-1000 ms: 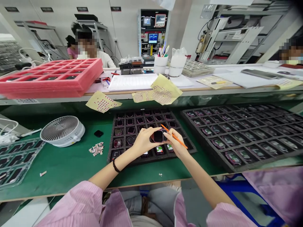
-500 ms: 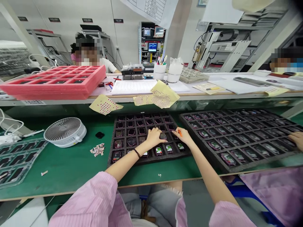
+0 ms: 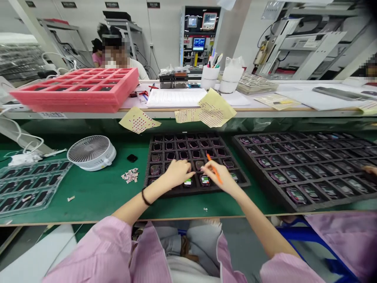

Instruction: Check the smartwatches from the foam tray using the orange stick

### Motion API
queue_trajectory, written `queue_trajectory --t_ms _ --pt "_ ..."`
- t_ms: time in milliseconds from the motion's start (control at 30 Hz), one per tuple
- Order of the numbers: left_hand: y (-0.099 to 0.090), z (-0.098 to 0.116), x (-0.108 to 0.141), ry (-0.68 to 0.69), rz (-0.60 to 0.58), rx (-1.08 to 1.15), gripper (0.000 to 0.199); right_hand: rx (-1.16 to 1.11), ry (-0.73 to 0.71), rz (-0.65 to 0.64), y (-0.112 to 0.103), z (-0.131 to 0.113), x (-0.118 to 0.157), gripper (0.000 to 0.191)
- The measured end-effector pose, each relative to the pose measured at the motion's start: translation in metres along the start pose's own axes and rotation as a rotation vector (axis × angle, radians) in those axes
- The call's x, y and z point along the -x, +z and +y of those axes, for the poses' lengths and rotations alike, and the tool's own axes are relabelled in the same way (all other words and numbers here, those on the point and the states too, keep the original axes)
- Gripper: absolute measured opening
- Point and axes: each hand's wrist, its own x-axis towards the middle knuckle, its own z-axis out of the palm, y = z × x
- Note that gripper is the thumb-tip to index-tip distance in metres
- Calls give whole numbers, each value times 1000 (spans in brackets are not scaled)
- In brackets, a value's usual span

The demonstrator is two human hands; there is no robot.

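A black foam tray [image 3: 245, 181] holds rows of watch-like devices, dark-faced at the back. A device with a lit green-and-white screen [image 3: 205, 180] sits in the front row between my hands. My left hand [image 3: 178, 172] rests over the tray's front middle cells, fingers apart, thumb pointing right; nothing shows in it. My right hand [image 3: 218, 177] holds an orange pen-like tool [image 3: 215, 169], its fingertips close to a grey-faced device [image 3: 199, 164] in the second row from the front.
To the right lies a larger foam tray [image 3: 282, 196], with another person's hand at its right edge. On the left are a white fan [image 3: 92, 153], paper scraps [image 3: 130, 175], a black piece [image 3: 132, 158] and a clear tray [image 3: 44, 204]. A shelf holds a pink foam tray [image 3: 123, 92].
My right hand has moved left and nearer in the tray, and the orange tool shows more fully. My left hand has shifted slightly left across the tray. The whole view has shifted.
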Motion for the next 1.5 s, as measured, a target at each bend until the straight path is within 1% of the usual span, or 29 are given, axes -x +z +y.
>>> queue_trajectory --t_ms 33,67,100,133,200,267,333,400,500,600,667,767,833,933,967,1033,1133,1200,1267,1333,1400,1500 --pt "-7 -15 19 -47 -54 -6 26 -86 -18 -120 17 -9 -1 25" --pt "-11 -28 37 -95 -88 -10 22 -139 -44 -206 34 -15 -2 22" --pt "-14 -41 54 -143 -104 -15 18 -157 -70 -255 50 -20 -3 20" --pt "-15 -52 70 -186 -115 -20 15 -145 -93 -272 65 -24 -5 17" --pt "-11 -69 94 -252 -119 -8 14 -39 -119 -241 90 -26 -8 11" --pt "-5 -82 109 -277 -101 35 20 110 -118 -199 108 -24 -11 9" --pt "0 -91 116 -264 -92 79 28 233 -106 -166 120 -22 -14 9" --pt "2 -97 117 -224 -104 113 33 276 -84 -144 126 -20 -15 11" --pt "3 -102 112 -173 -122 152 36 204 -44 -120 128 -17 -17 18" --pt "8 -103 105 -181 -104 149 35 106 -14 -100 127 -17 -19 24" --pt "13 -104 102 -191 -91 154 36 92 3 -115 127 -19 -21 26" --pt "19 -106 102 -191 -56 233 38 69 -2 -179 130 -23 -24 28" --pt "20 -107 106 -181 -3 302 38 30 -18 -205 134 -25 -25 27" --pt "18 -110 112 -200 83 444 37 -51 -17 -184 137 -24 -24 26" --pt "16 -111 113 -220 107 526 37 -101 1 -182 137 -23 -23 27" --pt "13 -113 111 -265 138 758 39 -263 80 -216 133 -23 -25 31" --pt "12 -115 93 -290 158 1182 49 -547 247 -270 120 -25 -36 37" --pt "12 -115 72 -282 212 1383 58 -665 289 -254 110 -26 -51 38" --pt "14 -114 49 -272 311 1458 66 -734 266 -210 99 -26 -69 38" --pt "17 -112 29 -263 385 1462 69 -789 226 -174 90 -23 -87 38" --pt "22 -110 15 -260 426 1461 66 -822 202 -156 83 -18 -101 38" --pt "31 -108 7 -269 487 1484 54 -834 182 -157 78 -8 -113 42"
